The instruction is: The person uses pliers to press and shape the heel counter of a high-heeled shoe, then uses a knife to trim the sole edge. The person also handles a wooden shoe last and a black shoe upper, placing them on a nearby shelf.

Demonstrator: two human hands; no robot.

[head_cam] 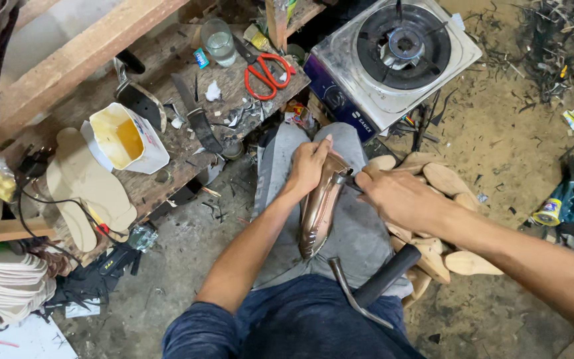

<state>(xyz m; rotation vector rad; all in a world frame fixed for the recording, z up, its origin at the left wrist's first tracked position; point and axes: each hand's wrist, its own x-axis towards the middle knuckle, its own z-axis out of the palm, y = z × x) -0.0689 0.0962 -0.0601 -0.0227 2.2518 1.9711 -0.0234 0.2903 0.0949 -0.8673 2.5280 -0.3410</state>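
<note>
On lap: glossy bronze shoe [318,209] | left hand [308,166] clasps heel | right hand [393,196] pinches dark tool [352,181]

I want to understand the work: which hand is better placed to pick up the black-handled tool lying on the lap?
Probably the right hand. The black-handled tool lies on its side of the lap, just below that forearm, while the left hand grips the brown shoe and steadies it on the knee.

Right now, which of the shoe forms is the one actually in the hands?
The brown leather-covered shoe on the lap, gripped by the left hand and right hand. The bare wooden lasts lie heaped on the floor, untouched.
</note>
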